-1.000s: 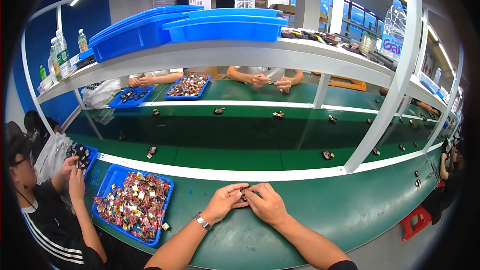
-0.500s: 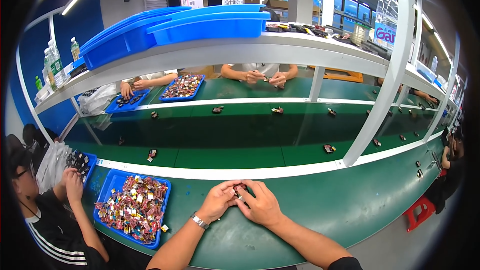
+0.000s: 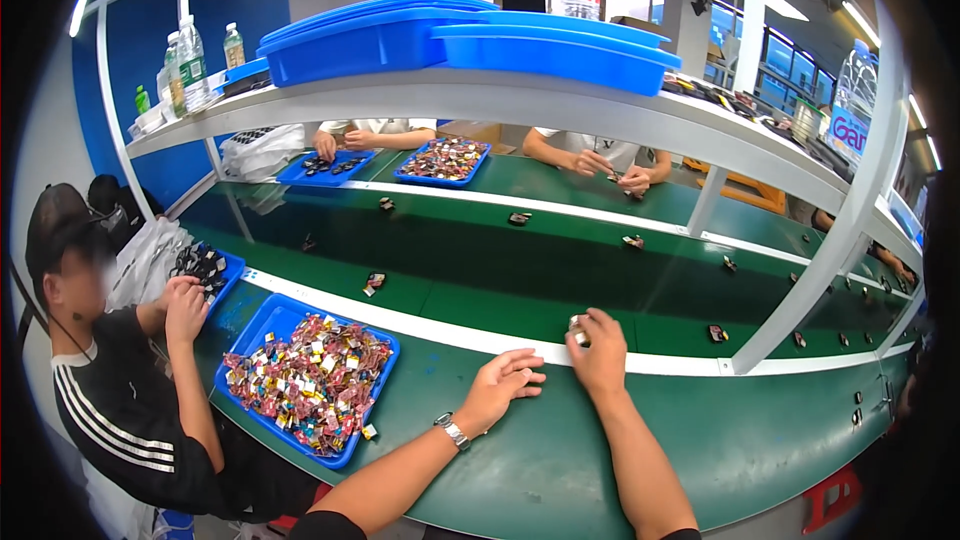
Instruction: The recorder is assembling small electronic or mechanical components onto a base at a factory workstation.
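Note:
My right hand (image 3: pixel 603 352) reaches forward over the white strip at the belt's near edge and grips a small silvery piece (image 3: pixel 577 330) between thumb and fingers. My left hand (image 3: pixel 503 385), with a wristwatch (image 3: pixel 452 431) on its wrist, rests on the green worktop with fingers loosely curled and nothing visible in it. A blue tray (image 3: pixel 262 325) heaped with small colourful wrapped pieces sits to the left of my left hand.
The dark green conveyor belt (image 3: pixel 480 260) carries scattered small parts. A person in a black shirt (image 3: pixel 130 410) works at my left beside another blue tray (image 3: pixel 222 280). Other people's hands work across the belt. Blue bins (image 3: pixel 520 40) and bottles stand on the overhead shelf.
My hands, joined together before, have parted. The right hand has stretched forward to the belt edge with the small piece. The left hand has stayed back on the worktop.

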Tool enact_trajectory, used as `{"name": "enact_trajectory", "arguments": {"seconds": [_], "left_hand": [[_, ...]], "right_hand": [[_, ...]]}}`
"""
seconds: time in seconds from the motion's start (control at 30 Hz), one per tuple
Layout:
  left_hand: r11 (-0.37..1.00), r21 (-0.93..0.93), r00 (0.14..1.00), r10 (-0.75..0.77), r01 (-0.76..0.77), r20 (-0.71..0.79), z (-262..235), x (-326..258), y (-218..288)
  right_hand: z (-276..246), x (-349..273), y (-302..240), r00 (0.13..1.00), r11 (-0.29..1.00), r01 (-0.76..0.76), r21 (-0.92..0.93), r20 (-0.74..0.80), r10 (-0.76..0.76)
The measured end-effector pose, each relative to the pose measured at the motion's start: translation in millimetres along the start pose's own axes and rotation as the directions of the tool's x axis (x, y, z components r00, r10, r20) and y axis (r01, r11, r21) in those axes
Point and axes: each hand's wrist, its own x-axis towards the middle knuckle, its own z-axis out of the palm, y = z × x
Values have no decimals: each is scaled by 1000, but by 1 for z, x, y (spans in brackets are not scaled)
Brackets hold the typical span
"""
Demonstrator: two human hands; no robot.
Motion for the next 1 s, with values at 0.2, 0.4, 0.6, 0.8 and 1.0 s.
{"name": "enact_trajectory", "arguments": {"seconds": [0.2,0.4,0.6,0.8,1.0], "left_hand": [[921,379,989,127,-91,-71,-8,0,2],[609,775,906,405,-167,-123,-19,2,13],[445,877,935,355,-179,11,-16,-3,9],[393,903,968,233,-176,88,-12,-3,17],[409,876,908,412,-255,72,-30,2,-17]], "right_hand": [[22,16,36,952,967,-243,-71,173,252],[25,29,-3,996,997,-74,7,58,73],[99,83,-82,883,968,5,251,454,-122],[200,113,-132,682,959,56,276,691,-239],[260,104,-154,696,930,297,215,618,-365]]}}
